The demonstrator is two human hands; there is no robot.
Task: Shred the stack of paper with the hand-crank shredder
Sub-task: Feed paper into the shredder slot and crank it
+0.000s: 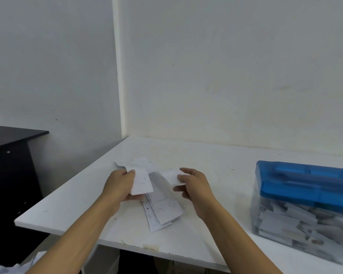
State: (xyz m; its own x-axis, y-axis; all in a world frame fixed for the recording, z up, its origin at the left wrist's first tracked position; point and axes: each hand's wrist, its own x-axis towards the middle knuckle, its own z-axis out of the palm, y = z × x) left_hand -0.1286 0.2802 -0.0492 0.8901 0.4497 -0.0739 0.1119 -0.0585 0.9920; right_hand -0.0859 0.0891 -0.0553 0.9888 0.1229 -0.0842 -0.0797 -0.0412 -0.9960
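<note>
My left hand [120, 184] grips a small white paper slip [142, 181] just above the white table [71, 204]. My right hand [192, 184] pinches another white slip [171, 176] beside it. Under and between the hands lies a loose stack of printed paper slips [162, 212] on the table. More white paper [141, 162] lies behind the left hand. The hand-crank shredder [305, 210] stands at the right: a blue lid on a clear bin that holds several paper strips. Its crank is not visible.
White walls meet in a corner behind the table. A dark cabinet [10, 175] stands to the left, apart from the table. Scraps of paper [12, 267] lie low at the bottom left. The table's front edge runs just below my forearms.
</note>
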